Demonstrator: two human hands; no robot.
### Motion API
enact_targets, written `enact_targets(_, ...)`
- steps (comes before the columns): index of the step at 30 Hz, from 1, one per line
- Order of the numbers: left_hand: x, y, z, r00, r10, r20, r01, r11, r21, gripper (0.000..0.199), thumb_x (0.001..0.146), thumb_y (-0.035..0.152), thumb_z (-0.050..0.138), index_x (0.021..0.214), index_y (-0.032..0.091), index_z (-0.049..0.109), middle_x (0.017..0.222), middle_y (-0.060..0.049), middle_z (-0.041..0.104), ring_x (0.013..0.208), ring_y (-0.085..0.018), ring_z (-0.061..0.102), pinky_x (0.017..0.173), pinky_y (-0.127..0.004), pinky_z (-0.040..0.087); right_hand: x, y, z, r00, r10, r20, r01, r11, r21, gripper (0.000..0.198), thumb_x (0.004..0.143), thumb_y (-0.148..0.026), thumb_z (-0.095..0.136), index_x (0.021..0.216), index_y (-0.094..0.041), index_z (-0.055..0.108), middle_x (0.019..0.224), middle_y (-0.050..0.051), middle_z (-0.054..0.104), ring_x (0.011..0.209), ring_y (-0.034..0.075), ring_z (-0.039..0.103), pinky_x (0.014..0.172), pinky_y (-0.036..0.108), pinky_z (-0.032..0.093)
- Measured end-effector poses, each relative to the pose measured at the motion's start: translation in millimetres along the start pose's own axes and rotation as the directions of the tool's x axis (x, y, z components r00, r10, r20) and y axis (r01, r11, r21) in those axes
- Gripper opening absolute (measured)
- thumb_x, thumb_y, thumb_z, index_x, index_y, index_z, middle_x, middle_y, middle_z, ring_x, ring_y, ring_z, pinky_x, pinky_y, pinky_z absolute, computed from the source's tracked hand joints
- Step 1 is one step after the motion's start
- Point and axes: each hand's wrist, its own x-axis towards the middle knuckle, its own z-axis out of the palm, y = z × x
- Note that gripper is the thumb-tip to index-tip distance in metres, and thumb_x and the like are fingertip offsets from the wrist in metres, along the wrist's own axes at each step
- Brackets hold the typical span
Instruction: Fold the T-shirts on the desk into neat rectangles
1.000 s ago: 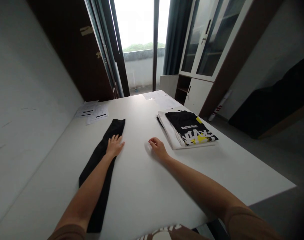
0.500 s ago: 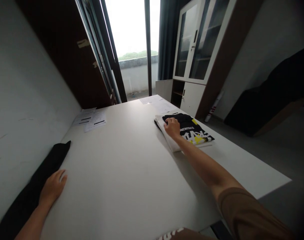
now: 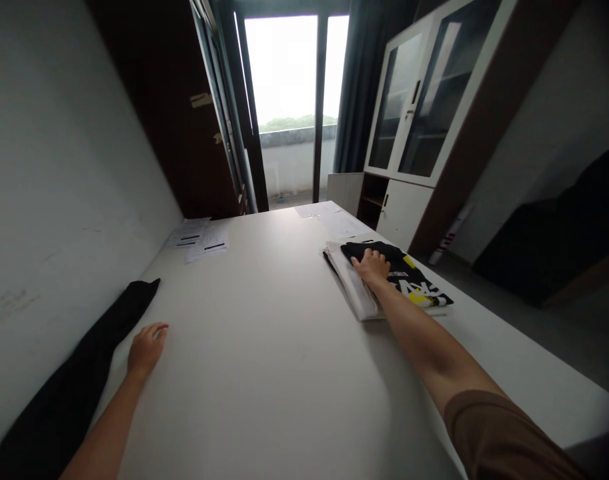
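Two hands, well apart. Left hand [image 3: 147,351]: empty, fingers loose, beside long black garment [image 3: 79,373], left of white table [image 3: 264,347]. Right hand [image 3: 373,267]: upon folded black printed T-shirt [image 3: 409,285], table's right; grip indeterminate. Advised: light, even pressure, folds square.

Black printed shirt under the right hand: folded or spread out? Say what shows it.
Folded: the black printed shirt lies in a compact bundle atop white fabric, under the right hand.

Short brown sleeve [image 3: 499,433] on right arm [image 3: 434,350]; 2 forearms [image 3: 111,417] bare; left hand [image 3: 147,350], right hand [image 3: 373,266] bare.
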Motion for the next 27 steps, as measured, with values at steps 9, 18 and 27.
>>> enact_targets(9,-12,38,26,0.986,0.165,0.025,-0.164,0.986,-0.04,0.048,0.093,0.048,0.043,0.114,0.017,0.074,0.131,-0.014,0.073,0.13,-0.03,0.064,0.123,-0.046,0.042,-4,-11,-9,0.994,0.019,-0.106,0.005,0.975,0.222,0.032,0.106,-0.025,0.042,0.123,-0.013,0.066,0.122,0.021,0.069,0.111,0.034,0.061,0.097,0.046,0.042)
enact_targets(18,-16,47,13,1.0,0.016,0.007,-0.014,0.977,-0.212,0.047,0.093,0.05,0.044,0.11,0.019,0.074,0.125,-0.012,0.075,0.122,-0.029,0.068,0.119,-0.046,0.048,-203,-113,-32,0.631,-0.727,-0.269,0.533,0.155,0.832,0.027,0.109,-0.044,0.051,0.104,-0.022,0.066,0.097,0.008,0.072,0.091,0.023,0.066,0.088,0.036,0.051)
enact_targets(27,-39,127,24,0.979,0.196,0.053,-0.17,0.932,-0.32,0.038,0.097,0.044,0.048,0.11,0.019,0.074,0.123,-0.011,0.074,0.122,-0.027,0.068,0.118,-0.047,0.05,-252,-119,-21,0.447,-0.887,-0.12,0.285,0.015,0.958,0.043,0.11,-0.052,0.052,0.094,-0.02,0.075,0.092,0.007,0.077,0.086,0.02,0.071,0.083,0.032,0.054)
